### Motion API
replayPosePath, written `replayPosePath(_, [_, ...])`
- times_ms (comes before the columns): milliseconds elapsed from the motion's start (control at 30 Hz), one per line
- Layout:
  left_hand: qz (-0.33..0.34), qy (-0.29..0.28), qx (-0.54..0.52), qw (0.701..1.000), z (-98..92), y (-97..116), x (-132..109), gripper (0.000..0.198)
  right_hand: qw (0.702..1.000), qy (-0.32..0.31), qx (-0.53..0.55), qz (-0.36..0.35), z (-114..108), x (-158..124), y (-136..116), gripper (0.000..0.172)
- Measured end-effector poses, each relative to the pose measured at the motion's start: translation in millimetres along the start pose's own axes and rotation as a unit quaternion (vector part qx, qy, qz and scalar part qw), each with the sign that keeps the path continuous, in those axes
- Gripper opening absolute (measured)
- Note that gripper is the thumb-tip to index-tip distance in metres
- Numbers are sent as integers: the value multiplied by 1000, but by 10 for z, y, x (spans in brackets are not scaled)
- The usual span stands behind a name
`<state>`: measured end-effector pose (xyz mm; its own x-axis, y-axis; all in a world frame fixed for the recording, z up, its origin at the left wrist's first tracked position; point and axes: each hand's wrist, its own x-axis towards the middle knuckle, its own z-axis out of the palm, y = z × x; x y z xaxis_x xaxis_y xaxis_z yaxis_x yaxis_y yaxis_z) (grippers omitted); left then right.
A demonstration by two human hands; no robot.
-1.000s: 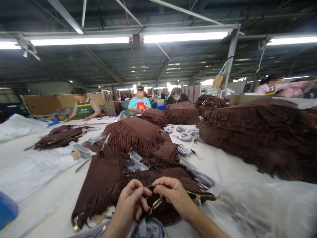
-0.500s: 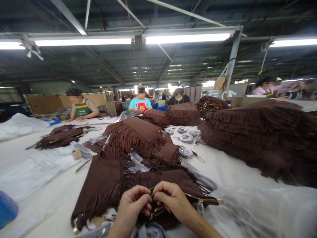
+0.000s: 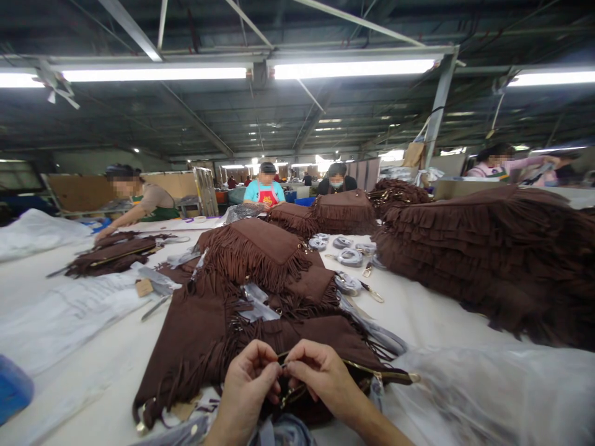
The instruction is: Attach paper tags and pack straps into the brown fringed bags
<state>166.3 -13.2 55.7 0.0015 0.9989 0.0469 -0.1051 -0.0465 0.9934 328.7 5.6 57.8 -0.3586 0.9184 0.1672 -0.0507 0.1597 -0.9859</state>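
Note:
My left hand (image 3: 251,387) and my right hand (image 3: 320,378) meet at the front of the table, thumbs and fingertips pinched together. Between them is something small and dark, too hidden to name. Just beneath and behind the fingers lies a brown fringed bag (image 3: 320,331), its gold zipper (image 3: 385,373) running out to the right past my right wrist. The bag's mouth looks open and dark under my hands. A wrapped grey strap bundle (image 3: 286,430) sits below, between my wrists.
More brown fringed bags (image 3: 260,244) are heaped ahead, with a tall stack (image 3: 483,248) at right. Coiled wrapped straps (image 3: 348,257) lie between. Clear plastic (image 3: 493,396) covers the right front; a blue bin (image 3: 13,390) is at left. Co-workers, including one person (image 3: 151,198), work across the table.
My fingertips have shifted slightly left and stay pinched together over the bag. The co-worker at left has leaned over and stretched an arm toward the bags on that side.

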Motion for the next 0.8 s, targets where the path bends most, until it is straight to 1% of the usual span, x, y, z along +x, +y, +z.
replayPosePath(267, [3, 4, 5, 1000, 5, -2, 6, 26, 1000, 10, 6, 0, 19, 5, 64, 27])
replayPosePath(433, [8, -6, 4, 1000, -2, -38, 16, 23, 1000, 9, 9, -25, 34, -2, 57, 20])
replayPosePath(533, [10, -1, 8, 1000, 32, -25, -11, 20, 997, 17, -29, -69, 47, -19, 49, 16])
replayPosePath(667, [13, 23, 6, 1000, 113, 37, -56, 19, 980, 38, -133, -140, 56, -40, 53, 18])
replayPosePath(800, [11, 36, -1, 999, 167, 40, -71, 22, 971, 44, -170, -163, 67, -51, 102, 18])
